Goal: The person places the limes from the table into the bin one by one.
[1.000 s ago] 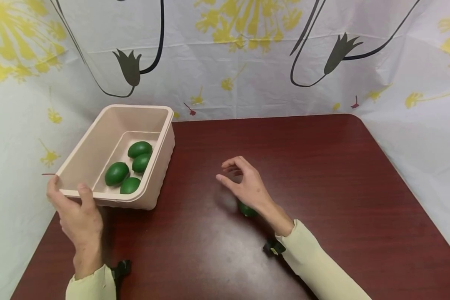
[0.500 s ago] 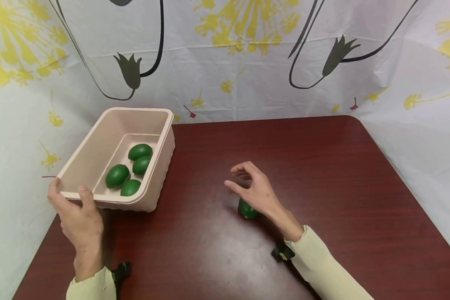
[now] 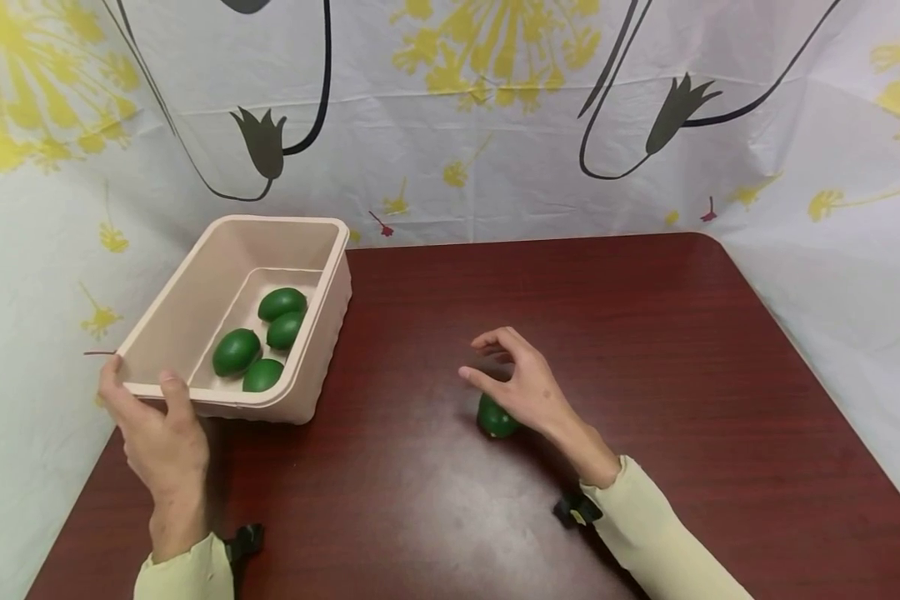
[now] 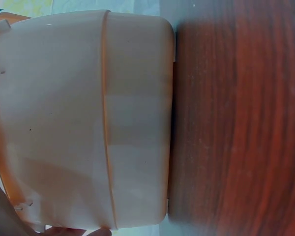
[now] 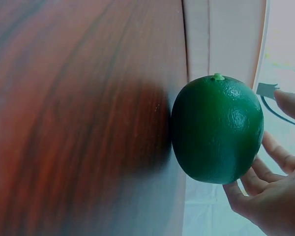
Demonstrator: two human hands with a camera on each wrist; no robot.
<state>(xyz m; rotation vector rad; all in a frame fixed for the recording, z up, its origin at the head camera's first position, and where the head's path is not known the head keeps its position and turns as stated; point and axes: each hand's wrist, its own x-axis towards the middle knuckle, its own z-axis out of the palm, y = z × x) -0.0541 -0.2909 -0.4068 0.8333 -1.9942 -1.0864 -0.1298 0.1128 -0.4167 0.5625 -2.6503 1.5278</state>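
A beige plastic bin (image 3: 322, 350) stands at the left of the table, with several green limes (image 3: 236, 352) lying inside. My left hand (image 3: 167, 446) grips the bin's near left corner, thumb over the rim. In the left wrist view the bin's outer wall (image 4: 54, 118) fills much of the picture. One lime (image 3: 497, 418) rests on the table near the middle, partly covered by my right hand (image 3: 528, 387). That hand hovers over it with relaxed, spread fingers and holds nothing. In the right wrist view the lime (image 5: 217, 130) sits on the tabletop in front of the fingers.
The dark red wooden table (image 3: 435, 508) has a rounded far right corner. A white sheet (image 3: 532, 196) with yellow and grey flower prints hangs behind it and along the sides. Small black wrist cameras (image 3: 577, 510) are strapped at both sleeves.
My right hand has shifted to the right and slightly toward me, so more of the loose lime shows. The left hand keeps its grip on the bin, which stays in place.
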